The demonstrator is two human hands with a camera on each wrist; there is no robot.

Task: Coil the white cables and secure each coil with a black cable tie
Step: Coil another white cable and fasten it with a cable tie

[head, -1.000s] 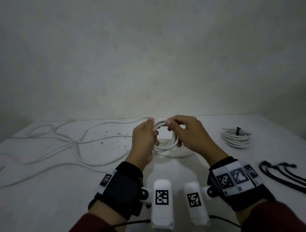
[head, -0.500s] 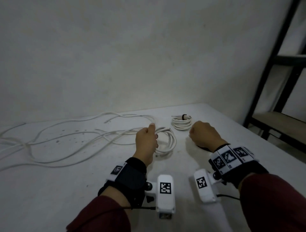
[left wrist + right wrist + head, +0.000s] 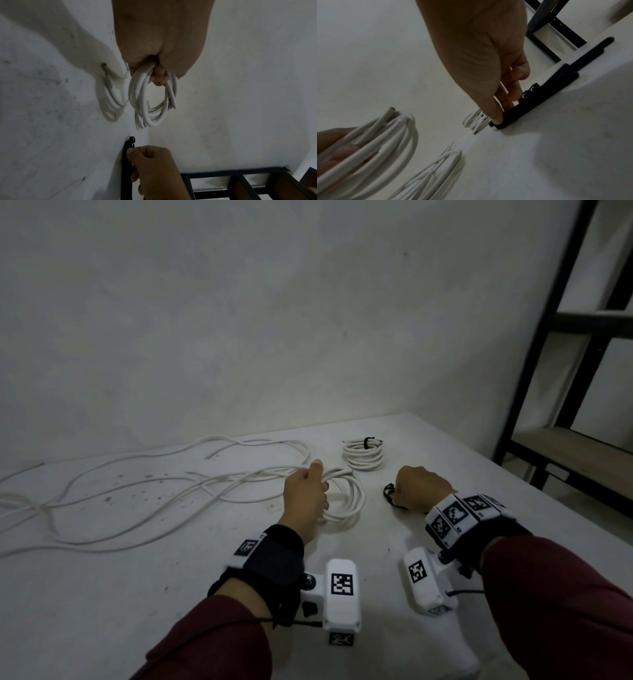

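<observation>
Left hand (image 3: pixel 305 494) grips a fresh coil of white cable (image 3: pixel 346 498), fingers curled through the loops, thumb up on top. From the left wrist view the coil hangs from the closed fingers (image 3: pixel 158 77), one cut end sticking out free at its side. The coil's lower edge sits close to the white table (image 3: pixel 137 594); whether it touches cannot be told.

Right hand (image 3: pixel 419 487) is to the right of the coil, apart from it, knuckles up, fingers curled down onto a bunch of black cable ties (image 3: pixel 544 93) lying on the table. Right wrist view: thumb and fingertips (image 3: pixel 496 119) press at the near end of the bunch, pinching at one tie; the rest of the bunch lies flat, reaching away toward the table edge. In the head view only a short black bit of the ties shows left of the fist.

Behind both hands, nearer the wall, lies a finished coil (image 3: pixel 363 455), already bound with a black tie (image 3: pixel 367 442) at its far side. It lies well apart from the held coil.

Left of the left hand, loose white cables (image 3: pixel 137 494) sprawl in long loops across the table, out to the left edge of view. The tabletop shows dark specks.

Right of the table stands a black metal shelf frame (image 3: pixel 548 344) with a wooden shelf board (image 3: pixel 575 450). Plain pale wall (image 3: pixel 239 320) behind.
</observation>
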